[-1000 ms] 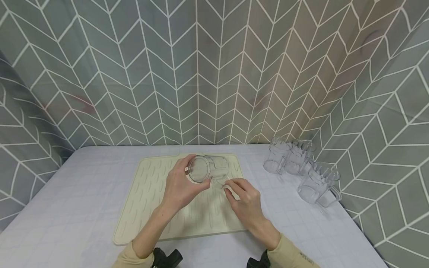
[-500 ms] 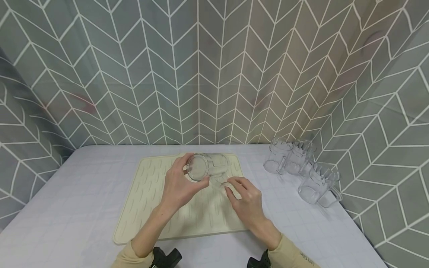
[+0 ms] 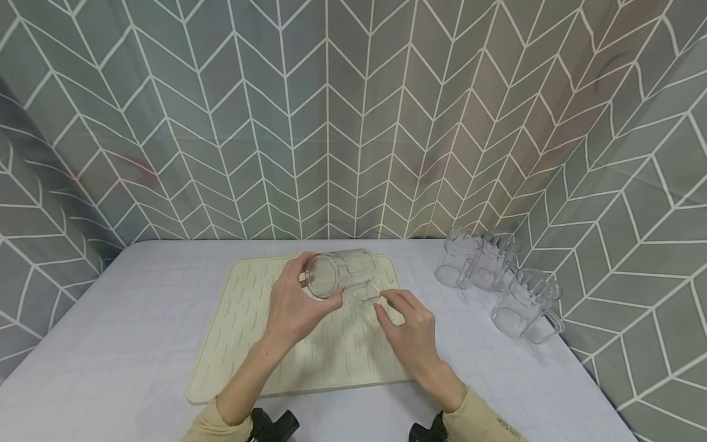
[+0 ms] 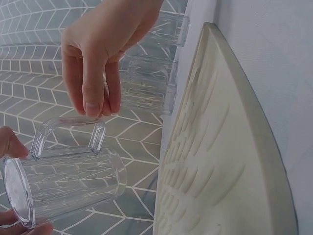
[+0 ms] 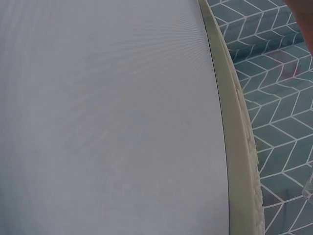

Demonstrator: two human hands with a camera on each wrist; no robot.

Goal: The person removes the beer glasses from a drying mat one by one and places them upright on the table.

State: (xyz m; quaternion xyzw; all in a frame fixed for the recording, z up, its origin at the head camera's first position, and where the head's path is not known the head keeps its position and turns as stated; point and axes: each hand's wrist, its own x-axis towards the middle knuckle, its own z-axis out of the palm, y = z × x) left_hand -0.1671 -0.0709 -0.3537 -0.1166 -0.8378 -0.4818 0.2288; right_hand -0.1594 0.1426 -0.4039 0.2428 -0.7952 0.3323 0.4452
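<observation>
A clear mug (image 3: 349,270) lies tilted on its side in the air above a cream ridged mat (image 3: 237,344). My left hand (image 3: 295,307) grips it round the base end, thumb on the near side and fingers on the far side. The mug's handle (image 4: 71,122) points toward my right hand (image 3: 411,331). In the left wrist view that hand's fingertips (image 4: 93,108) are right at the handle's outer corner; whether they still touch it is hard to tell. In the head view its thumb and index finger stand slightly apart. The right wrist view shows mostly tablecloth.
Three more clear mugs stand upright at the right of the table: one at the back (image 3: 457,258), one beside it (image 3: 491,261), one nearer (image 3: 521,304). A white cloth (image 3: 110,319) covers the table. Patterned curtains (image 3: 342,123) enclose the back and sides.
The mug has turned slightly, its open end rising a little. My right hand has shifted slightly right, away from the handle it was pinching, and its thumb and finger have parted.
</observation>
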